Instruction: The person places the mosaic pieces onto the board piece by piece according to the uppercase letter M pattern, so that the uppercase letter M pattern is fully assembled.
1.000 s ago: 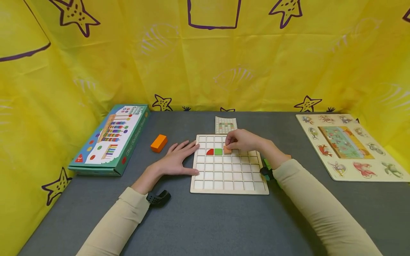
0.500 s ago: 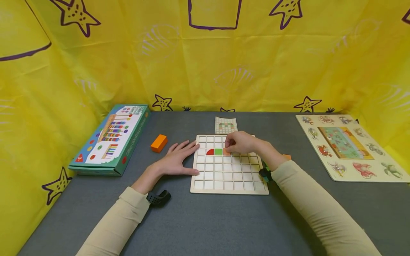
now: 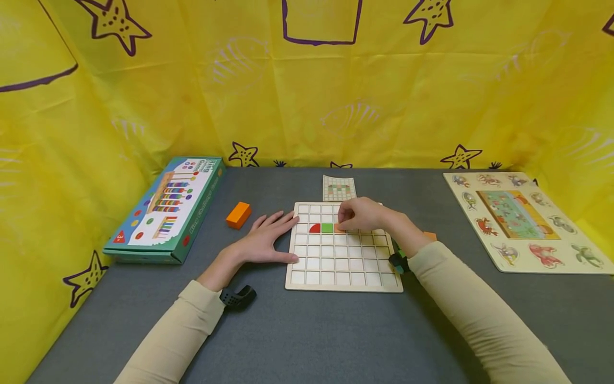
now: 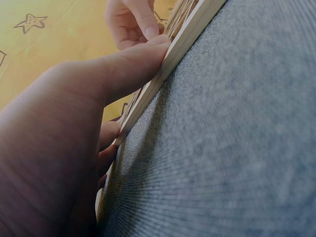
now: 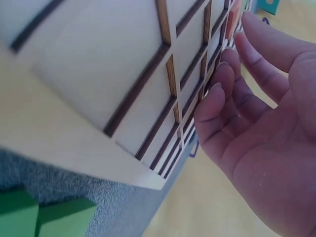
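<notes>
A pale wooden grid board [image 3: 344,287] lies flat on the table. My left hand [image 3: 261,240] rests at its left side, fingers spread and thumb straight, touching the rim; the left wrist view shows the thumb [image 4: 133,66] on the edge. In one row sit a red quarter-round piece [image 3: 314,228] and a green square piece [image 3: 327,228], side by side. Right of the green one is an orange square piece [image 3: 340,228], with my right hand [image 3: 366,214] pinching it at its cell. Its far part is hidden by the fingers. The right wrist view shows the orange piece [image 5: 233,20] at the fingertips.
A small pattern card [image 3: 339,188] lies behind the board. An orange block [image 3: 238,215] is left of it; green blocks [image 5: 66,217] and another orange block [image 3: 430,235] are at the right, partly hidden. A game box [image 3: 165,208] stands left, a sea-animal puzzle board [image 3: 523,256] right.
My right hand has shifted slightly left and down with the orange piece, which now lies level beside the green one. The left hand has stayed still.
</notes>
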`<state>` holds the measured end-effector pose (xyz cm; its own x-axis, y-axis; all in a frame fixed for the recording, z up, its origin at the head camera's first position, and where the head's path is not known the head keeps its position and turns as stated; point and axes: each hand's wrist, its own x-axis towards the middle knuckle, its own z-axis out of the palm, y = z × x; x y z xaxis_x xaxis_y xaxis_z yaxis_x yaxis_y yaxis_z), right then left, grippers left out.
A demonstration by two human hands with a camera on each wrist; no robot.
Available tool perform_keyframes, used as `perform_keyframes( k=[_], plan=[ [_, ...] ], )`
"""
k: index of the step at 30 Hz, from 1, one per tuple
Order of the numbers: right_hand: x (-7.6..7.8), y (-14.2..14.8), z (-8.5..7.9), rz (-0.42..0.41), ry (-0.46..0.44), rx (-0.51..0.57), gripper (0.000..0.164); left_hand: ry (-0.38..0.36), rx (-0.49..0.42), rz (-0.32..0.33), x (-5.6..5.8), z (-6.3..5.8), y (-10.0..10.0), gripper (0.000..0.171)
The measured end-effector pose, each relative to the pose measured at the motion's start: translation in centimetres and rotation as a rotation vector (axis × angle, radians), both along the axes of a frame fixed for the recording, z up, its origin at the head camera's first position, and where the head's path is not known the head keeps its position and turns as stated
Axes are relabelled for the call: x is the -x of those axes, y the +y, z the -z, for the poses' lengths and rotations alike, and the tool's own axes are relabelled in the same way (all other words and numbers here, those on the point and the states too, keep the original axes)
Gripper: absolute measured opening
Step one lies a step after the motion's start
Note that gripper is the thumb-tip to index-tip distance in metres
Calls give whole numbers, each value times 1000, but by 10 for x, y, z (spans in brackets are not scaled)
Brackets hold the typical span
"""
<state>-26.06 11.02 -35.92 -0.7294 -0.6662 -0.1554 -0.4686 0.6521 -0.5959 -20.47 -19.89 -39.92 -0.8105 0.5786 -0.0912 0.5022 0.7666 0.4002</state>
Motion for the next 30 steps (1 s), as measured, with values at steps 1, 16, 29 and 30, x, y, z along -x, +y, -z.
perform_keyframes(
  k=[1,16,29,30],
  plan=[
    [0,1,0,6,-6,5,10,1,-1,0,0,0,0,103],
    [-1,25,-3,28,-46,65,13,6,1,1,2,3,0,103],
    [-7,52,-8,52,-23,37,18,2,-4,2,2,3,0,103],
    [-7,54,-8,51,-19,40,18,1,-5,2,2,2,0,103]
  ],
)
